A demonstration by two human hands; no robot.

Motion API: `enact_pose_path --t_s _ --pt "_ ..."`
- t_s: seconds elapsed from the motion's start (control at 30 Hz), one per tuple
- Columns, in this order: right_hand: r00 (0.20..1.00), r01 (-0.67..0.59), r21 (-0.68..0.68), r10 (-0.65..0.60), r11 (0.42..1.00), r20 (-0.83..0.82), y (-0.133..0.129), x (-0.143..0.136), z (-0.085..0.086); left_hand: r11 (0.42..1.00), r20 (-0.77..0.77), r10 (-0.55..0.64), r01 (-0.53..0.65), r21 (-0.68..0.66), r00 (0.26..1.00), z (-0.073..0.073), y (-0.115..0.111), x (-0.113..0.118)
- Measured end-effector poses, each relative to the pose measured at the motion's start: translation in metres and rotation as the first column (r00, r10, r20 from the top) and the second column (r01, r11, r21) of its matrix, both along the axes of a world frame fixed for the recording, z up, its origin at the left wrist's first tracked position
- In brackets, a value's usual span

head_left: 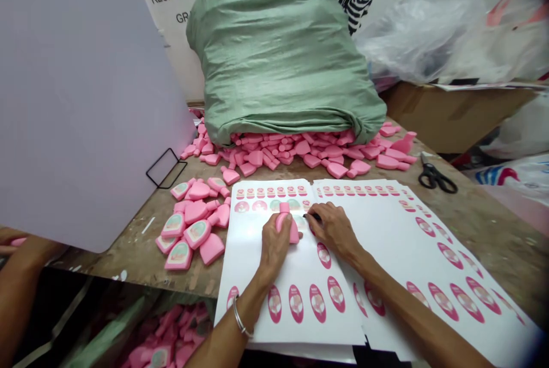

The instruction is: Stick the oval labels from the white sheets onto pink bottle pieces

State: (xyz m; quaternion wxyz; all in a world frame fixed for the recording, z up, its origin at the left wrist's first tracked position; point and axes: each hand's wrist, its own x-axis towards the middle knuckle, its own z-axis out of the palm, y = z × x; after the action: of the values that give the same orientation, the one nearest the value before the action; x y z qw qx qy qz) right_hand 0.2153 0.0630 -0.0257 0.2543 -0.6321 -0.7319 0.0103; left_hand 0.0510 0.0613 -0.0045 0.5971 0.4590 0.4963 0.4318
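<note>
One pink bottle (294, 232) — in left hand (273, 243), over sticker sheet (244, 242)

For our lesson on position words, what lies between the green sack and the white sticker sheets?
The head view shows loose pink bottles, then, nearer the sticker sheets, a narrow strip of brown tabletop.

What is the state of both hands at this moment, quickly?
Left hand: closed, holding a bottle.
Right hand: closed, holding a small black object; its type cannot be told.
</note>
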Motion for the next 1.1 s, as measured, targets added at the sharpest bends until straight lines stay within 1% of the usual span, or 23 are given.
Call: enact_pose_path --t_s 0.13,0.23,0.37,0.43,0.5,0.57,0.77,0.87,0.97,1.03,1.1 --pt "0.996 -0.008 -0.029 0.006 1.000 -0.086 0.002 0.001 0.000 1.000 -0.011 0.001 -0.001 0.010 1.000 -0.001 0.001 0.000" --pt "0.993 0.000 -0.042 -0.005 0.999 -0.118 0.004 0.001 0.001 1.000 -0.017 -0.001 0.001 0.016 1.000 -0.003 0.002 0.000" --pt "0.981 -0.027 -0.050 0.017 0.998 -0.196 0.004 0.002 0.002 1.000 -0.023 -0.008 0.009 0.014 1.000 -0.003 0.002 -0.001" --pt "0.985 -0.013 -0.018 0.010 1.000 -0.170 0.004 0.002 0.002 1.000 -0.021 -0.014 0.014 0.014 1.000 -0.003 0.002 -0.001" --pt "0.998 0.005 0.015 -0.004 1.000 -0.069 0.004 0.001 0.001 1.000 -0.019 -0.015 0.015 0.018 1.000 -0.004 0.002 -0.001" --pt "1.000 0.002 0.013 -0.003 1.000 0.008 0.003 0.000 0.001 1.000 -0.011 -0.012 0.012 0.022 1.000 -0.004 0.002 -0.001" --pt "0.998 -0.010 -0.033 0.008 0.999 -0.062 0.005 -0.002 -0.001 0.999 0.005 -0.017 0.017 0.049 1.000 -0.006 0.002 -0.003" --pt "0.999 -0.007 0.017 0.008 1.000 -0.048 0.004 -0.005 -0.001 0.999 0.012 -0.021 0.021 0.038 1.000 -0.007 0.002 -0.004" --pt "0.998 -0.041 0.104 0.046 0.994 -0.041 -0.001 -0.008 0.000 1.000 0.072 -0.022 0.021 0.004 0.997 -0.005 0.003 -0.004" --pt "0.994 -0.046 0.145 0.059 0.988 -0.091 -0.005 -0.008 0.002 0.999 0.120 -0.024 0.028 -0.030 0.992 -0.003 0.004 -0.004" --pt "0.973 0.004 0.143 0.030 0.990 -0.230 -0.008 -0.007 0.008 0.998 0.142 -0.016 0.025 -0.062 0.990 -0.001 0.005 -0.004"
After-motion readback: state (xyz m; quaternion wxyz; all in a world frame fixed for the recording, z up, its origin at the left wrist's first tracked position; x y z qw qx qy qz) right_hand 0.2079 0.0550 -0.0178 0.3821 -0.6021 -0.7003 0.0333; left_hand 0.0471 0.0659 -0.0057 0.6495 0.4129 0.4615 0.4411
